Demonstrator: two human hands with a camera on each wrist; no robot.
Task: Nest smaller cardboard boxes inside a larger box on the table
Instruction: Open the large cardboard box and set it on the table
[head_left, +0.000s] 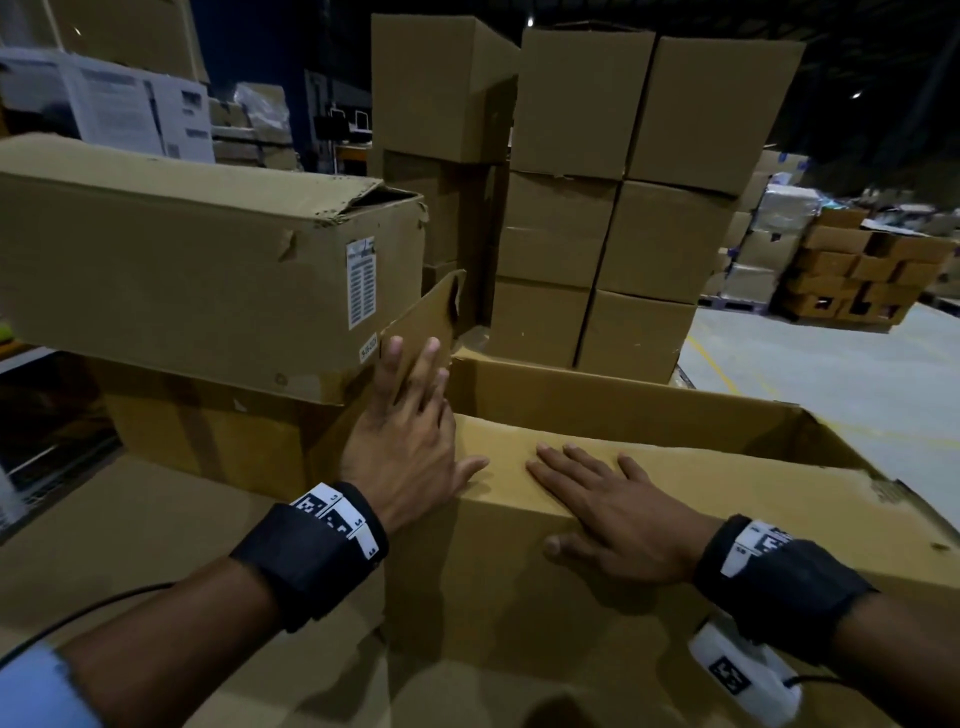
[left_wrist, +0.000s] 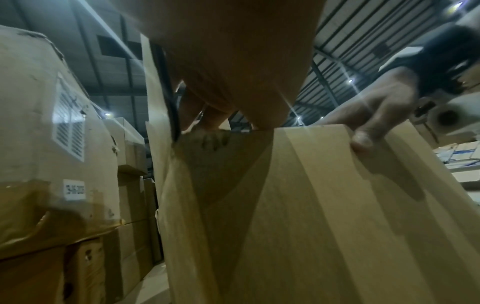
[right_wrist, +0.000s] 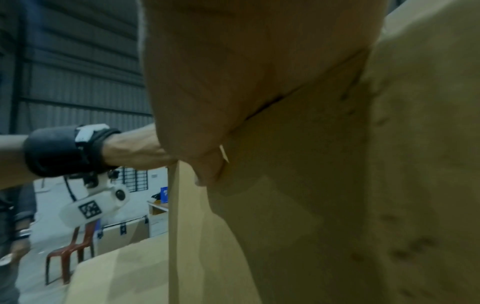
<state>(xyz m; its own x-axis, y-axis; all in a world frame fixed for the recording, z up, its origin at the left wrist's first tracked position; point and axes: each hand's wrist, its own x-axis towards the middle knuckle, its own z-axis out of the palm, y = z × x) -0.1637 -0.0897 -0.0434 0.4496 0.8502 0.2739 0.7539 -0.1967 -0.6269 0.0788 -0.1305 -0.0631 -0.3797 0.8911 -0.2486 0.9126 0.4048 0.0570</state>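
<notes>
A smaller brown cardboard box (head_left: 649, 483) sits in a larger open box whose back wall (head_left: 571, 395) rises behind it. My right hand (head_left: 613, 509) lies flat on the smaller box's top, fingers straight, thumb at the front edge. My left hand (head_left: 410, 415) presses straight fingers against the larger box's upright left flap (head_left: 431, 317), with its thumb on the smaller box's top corner. In the left wrist view the flap (left_wrist: 158, 102) stands beside my palm, and the right thumb (left_wrist: 363, 139) hooks the edge of the box face (left_wrist: 311, 205). The right wrist view shows close cardboard (right_wrist: 298, 185) and my left wrist (right_wrist: 130, 152).
A long labelled box (head_left: 208, 260) lies on another box just left of the flap. Tall stacks of boxes (head_left: 597, 208) stand behind. A pallet of boxes (head_left: 857, 275) and the grey floor (head_left: 831, 374) are at the right. A red chair (right_wrist: 70, 257) and another person (right_wrist: 13, 226) stand to my left.
</notes>
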